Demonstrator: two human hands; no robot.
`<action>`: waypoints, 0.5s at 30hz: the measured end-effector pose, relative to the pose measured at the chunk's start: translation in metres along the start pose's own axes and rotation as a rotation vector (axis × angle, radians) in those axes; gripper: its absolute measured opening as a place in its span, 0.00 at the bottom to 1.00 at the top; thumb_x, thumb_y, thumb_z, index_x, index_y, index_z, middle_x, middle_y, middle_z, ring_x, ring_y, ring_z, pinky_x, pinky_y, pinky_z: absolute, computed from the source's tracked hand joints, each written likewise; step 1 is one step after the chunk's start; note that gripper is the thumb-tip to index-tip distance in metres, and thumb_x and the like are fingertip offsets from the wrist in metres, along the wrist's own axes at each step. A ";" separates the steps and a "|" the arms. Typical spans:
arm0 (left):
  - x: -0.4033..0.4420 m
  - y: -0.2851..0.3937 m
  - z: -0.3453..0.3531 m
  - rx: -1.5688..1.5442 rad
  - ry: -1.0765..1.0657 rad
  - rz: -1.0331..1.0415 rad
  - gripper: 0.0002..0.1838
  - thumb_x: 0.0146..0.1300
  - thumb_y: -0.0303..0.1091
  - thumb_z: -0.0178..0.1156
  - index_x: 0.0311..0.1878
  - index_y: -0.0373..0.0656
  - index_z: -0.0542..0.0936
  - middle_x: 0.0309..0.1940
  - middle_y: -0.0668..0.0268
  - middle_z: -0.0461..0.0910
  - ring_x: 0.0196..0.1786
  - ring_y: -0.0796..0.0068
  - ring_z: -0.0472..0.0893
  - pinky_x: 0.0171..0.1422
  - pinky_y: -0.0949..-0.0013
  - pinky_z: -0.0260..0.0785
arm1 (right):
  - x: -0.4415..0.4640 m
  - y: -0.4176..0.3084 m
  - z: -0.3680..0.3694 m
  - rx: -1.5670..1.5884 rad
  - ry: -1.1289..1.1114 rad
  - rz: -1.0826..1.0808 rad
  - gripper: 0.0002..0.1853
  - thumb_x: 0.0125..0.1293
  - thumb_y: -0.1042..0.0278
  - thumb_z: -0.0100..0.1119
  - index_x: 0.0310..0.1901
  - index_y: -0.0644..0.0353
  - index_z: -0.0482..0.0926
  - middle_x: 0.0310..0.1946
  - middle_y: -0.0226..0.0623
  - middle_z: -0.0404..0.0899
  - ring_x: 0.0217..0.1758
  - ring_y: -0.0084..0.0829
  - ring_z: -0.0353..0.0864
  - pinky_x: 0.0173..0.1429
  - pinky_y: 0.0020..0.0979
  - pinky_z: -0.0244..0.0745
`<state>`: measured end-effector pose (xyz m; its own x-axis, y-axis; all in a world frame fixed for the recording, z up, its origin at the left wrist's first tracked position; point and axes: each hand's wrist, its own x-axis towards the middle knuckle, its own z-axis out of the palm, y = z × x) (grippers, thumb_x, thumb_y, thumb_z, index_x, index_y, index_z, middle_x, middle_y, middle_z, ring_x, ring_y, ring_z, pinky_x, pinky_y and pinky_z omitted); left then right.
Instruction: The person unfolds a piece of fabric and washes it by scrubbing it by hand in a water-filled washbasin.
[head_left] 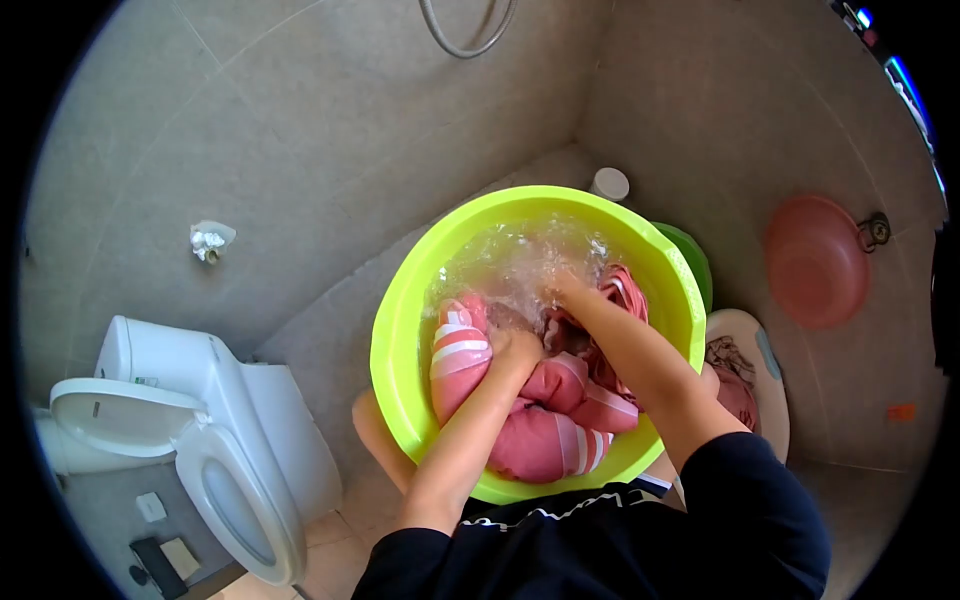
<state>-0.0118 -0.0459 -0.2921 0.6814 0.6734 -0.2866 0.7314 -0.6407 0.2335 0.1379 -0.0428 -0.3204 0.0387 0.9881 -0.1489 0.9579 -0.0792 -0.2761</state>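
Note:
A large yellow-green basin [403,300] holds water and pink cloth with white stripes [545,440]. My left hand [515,345] presses against the wet cloth near the middle of the basin, its fingertips hidden in the water and fabric. My right hand [562,285] is partly under the splashing water, beside a bunched striped part of the cloth at the right; its fingers are blurred by bubbles and splashes. Much of the cloth bulges up along the near side of the basin.
A white toilet [240,490] with its lid raised stands at the left. A pink basin [817,262] hangs on the right wall. Behind the big basin are a white container [610,184] and a green basin [690,255]. A pale tub [775,410] with cloth sits at the right.

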 end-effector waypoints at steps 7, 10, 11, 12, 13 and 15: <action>0.005 0.015 -0.023 0.080 0.250 0.134 0.44 0.52 0.57 0.59 0.66 0.35 0.61 0.62 0.46 0.66 0.67 0.49 0.63 0.71 0.54 0.52 | -0.020 0.007 -0.092 0.290 -0.028 0.198 0.24 0.58 0.50 0.52 0.55 0.46 0.76 0.54 0.59 0.73 0.49 0.59 0.77 0.57 0.45 0.72; 0.023 0.001 -0.002 -0.077 -0.147 0.319 0.47 0.50 0.57 0.62 0.69 0.40 0.58 0.64 0.49 0.63 0.67 0.52 0.63 0.70 0.57 0.55 | -0.101 -0.033 -0.105 -0.182 -0.020 -0.118 0.33 0.55 0.53 0.58 0.66 0.36 0.66 0.71 0.47 0.53 0.60 0.63 0.69 0.58 0.52 0.71; 0.030 -0.016 0.047 -0.073 0.281 0.238 0.44 0.51 0.57 0.61 0.67 0.43 0.62 0.63 0.50 0.65 0.66 0.54 0.66 0.69 0.58 0.58 | -0.107 -0.039 -0.095 -0.253 -0.073 -0.177 0.32 0.54 0.52 0.58 0.64 0.35 0.67 0.70 0.47 0.53 0.61 0.60 0.67 0.57 0.53 0.72; 0.033 -0.031 0.099 -0.066 0.699 0.150 0.40 0.51 0.56 0.61 0.65 0.46 0.66 0.63 0.51 0.67 0.64 0.56 0.68 0.67 0.58 0.61 | -0.108 -0.044 -0.083 -0.318 -0.130 -0.232 0.31 0.54 0.51 0.59 0.63 0.35 0.68 0.69 0.47 0.54 0.63 0.58 0.66 0.56 0.53 0.72; 0.027 -0.029 0.086 -0.066 0.695 0.151 0.40 0.51 0.56 0.61 0.65 0.46 0.66 0.63 0.51 0.67 0.64 0.56 0.68 0.67 0.58 0.61 | -0.098 -0.044 -0.066 -0.314 -0.132 -0.230 0.31 0.54 0.51 0.59 0.63 0.35 0.68 0.69 0.47 0.54 0.63 0.58 0.66 0.56 0.53 0.72; 0.010 -0.019 0.030 -0.397 -0.194 -0.059 0.35 0.51 0.56 0.60 0.61 0.50 0.72 0.61 0.54 0.71 0.63 0.57 0.71 0.67 0.59 0.62 | -0.070 -0.040 -0.032 -0.342 -0.058 -0.167 0.25 0.54 0.51 0.58 0.56 0.40 0.74 0.64 0.48 0.62 0.58 0.56 0.69 0.52 0.50 0.73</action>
<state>-0.0196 -0.0382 -0.3268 0.6486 0.5984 -0.4704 0.7480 -0.3867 0.5394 0.1060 -0.1042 -0.2686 -0.1329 0.9737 -0.1851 0.9896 0.1408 0.0298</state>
